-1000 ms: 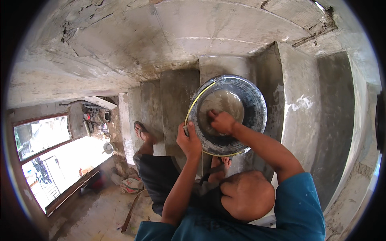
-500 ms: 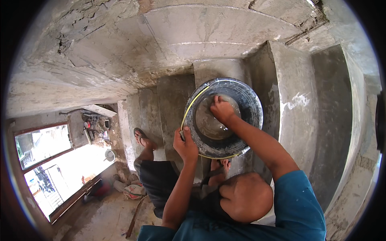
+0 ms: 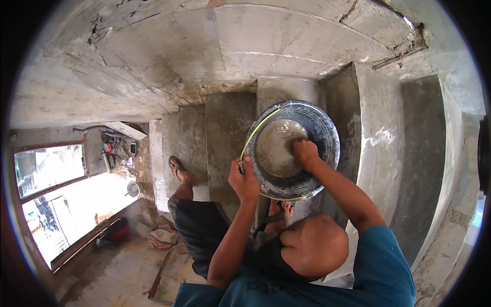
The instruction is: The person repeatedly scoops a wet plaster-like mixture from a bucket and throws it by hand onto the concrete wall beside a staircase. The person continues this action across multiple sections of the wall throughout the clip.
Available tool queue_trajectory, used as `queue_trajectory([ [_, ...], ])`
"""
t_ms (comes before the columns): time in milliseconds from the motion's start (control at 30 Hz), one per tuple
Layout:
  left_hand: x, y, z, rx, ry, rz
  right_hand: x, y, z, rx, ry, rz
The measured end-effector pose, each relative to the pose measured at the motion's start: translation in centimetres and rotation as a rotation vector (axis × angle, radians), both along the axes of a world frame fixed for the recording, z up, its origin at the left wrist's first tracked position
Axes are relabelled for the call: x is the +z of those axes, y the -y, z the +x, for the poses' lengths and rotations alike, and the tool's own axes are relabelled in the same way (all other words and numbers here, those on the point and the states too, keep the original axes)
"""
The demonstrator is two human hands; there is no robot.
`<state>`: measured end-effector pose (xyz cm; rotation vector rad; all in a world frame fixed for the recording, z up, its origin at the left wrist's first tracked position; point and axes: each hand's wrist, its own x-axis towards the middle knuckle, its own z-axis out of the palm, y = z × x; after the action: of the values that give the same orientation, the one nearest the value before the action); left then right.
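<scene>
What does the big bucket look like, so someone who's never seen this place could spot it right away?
Find the concrete stairs. Over them, mid-view, is the bucket, with the left hand at its rim and the right hand inside. It's black, with a yellow handle and murky liquid, while the pail off to the left looks smaller and pale.

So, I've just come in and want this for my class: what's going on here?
A person on concrete steps has a dark bucket in front of them. The left hand grips its yellow handle beside the rim. The right hand is inside, at the murky grey-brown mix; its fingertips are hidden.
</scene>
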<state>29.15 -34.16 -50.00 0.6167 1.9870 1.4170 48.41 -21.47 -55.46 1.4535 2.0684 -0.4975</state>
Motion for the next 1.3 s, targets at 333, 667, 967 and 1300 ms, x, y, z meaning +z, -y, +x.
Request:
queue_trajectory([
  [333, 0.0, 0.1, -0.1, 0.042, -0.095, 0.008, -1.0, 4.6, -2.4, 0.114, -0.195, -0.122],
  [667, 0.1, 0.1, -0.1, 0.033, 0.044, -0.036, 0.4, 0.4, -1.9, -0.185, -0.486, 0.533],
  [967, 0.1, 0.0, -0.1, 0.0, 0.064, -0.034, -3.5, 0.1, -2.1, -0.341, -0.316, 0.349],
  [1300, -0.5, -0.3, 0.2, -0.007, 0.029, 0.025, -5.1, -0.8, -5.0, -0.29, -0.504, 0.35],
])
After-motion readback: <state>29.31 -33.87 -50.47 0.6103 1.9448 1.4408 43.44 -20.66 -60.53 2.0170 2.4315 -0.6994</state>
